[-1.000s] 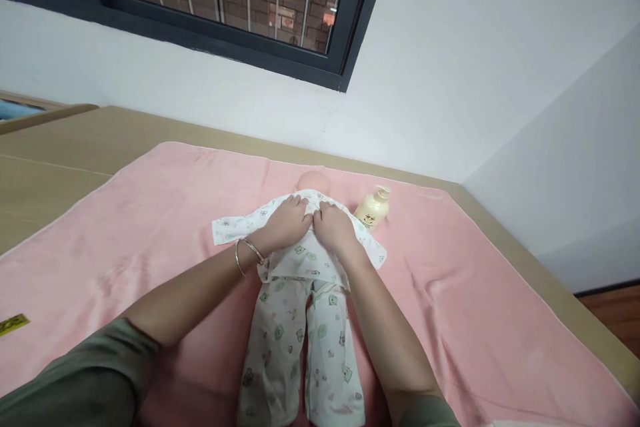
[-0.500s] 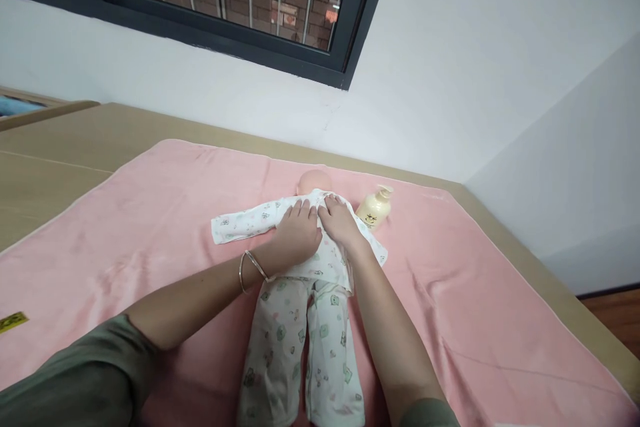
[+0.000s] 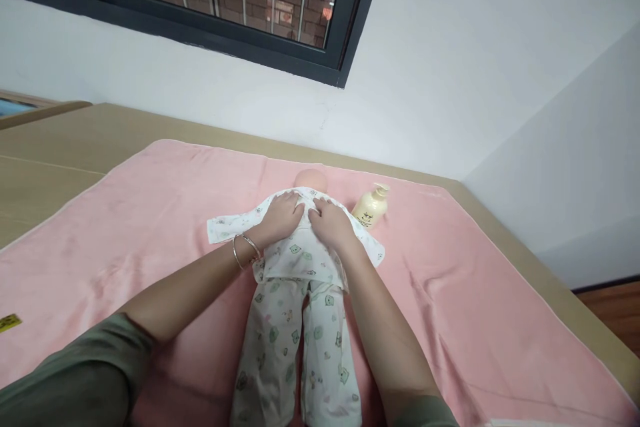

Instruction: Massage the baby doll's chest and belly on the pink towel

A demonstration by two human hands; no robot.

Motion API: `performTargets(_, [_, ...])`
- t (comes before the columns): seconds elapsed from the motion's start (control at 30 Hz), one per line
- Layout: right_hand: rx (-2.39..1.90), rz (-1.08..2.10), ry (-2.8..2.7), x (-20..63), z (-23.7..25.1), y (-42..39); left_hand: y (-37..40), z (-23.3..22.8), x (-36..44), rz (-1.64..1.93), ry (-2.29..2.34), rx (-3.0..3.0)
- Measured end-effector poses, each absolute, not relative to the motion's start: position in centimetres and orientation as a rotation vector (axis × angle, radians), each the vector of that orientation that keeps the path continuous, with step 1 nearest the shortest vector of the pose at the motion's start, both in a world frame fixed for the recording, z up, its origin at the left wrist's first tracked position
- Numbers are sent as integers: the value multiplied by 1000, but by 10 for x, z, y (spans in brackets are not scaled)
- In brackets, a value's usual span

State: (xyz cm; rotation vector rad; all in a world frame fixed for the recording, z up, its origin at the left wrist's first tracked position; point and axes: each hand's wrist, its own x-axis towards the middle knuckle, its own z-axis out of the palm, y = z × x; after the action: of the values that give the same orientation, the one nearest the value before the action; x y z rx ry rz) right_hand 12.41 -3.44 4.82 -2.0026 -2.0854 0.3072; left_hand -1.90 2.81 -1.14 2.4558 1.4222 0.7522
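A baby doll (image 3: 311, 180) lies stretched out, its head at the far end and its face not visible from here. It wears a white printed top (image 3: 305, 257) with the sleeves spread to both sides, and matching printed trousers (image 3: 325, 347). My left hand (image 3: 283, 217) rests on the left side of the doll's chest, fingers extended over the cloth. On the other side of the chest lies my right hand (image 3: 333, 221), also with outstretched fingers. The two thumbs are close together near the middle of the top.
Under the doll spreads a pink blanket (image 3: 150, 213) on a wooden surface (image 3: 135, 121). A cream pump bottle (image 3: 371, 207) stands just beyond the right sleeve. Behind are a white wall (image 3: 280, 103) and a dark-framed window (image 3: 320, 57). A yellow label (image 3: 9, 322) shows at the left.
My left hand has slid outward and left across the doll's chest, opening a gap between the hands. My right hand has shifted slightly. The top's lower front shows more.
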Motion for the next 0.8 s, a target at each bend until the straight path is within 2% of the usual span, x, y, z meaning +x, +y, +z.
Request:
performTargets(0.4, [-2002, 320, -2037, 144, 31, -18, -10, 0, -14, 628, 1632, 2581])
performTargets(0.7, [-2173, -69, -2105, 108, 48, -45, 8, 7, -18, 625, 1517, 2440])
performTargets(0.8, [-2166, -63, -2128, 103, 50, -50, 13, 1, -18, 663, 1563, 2438])
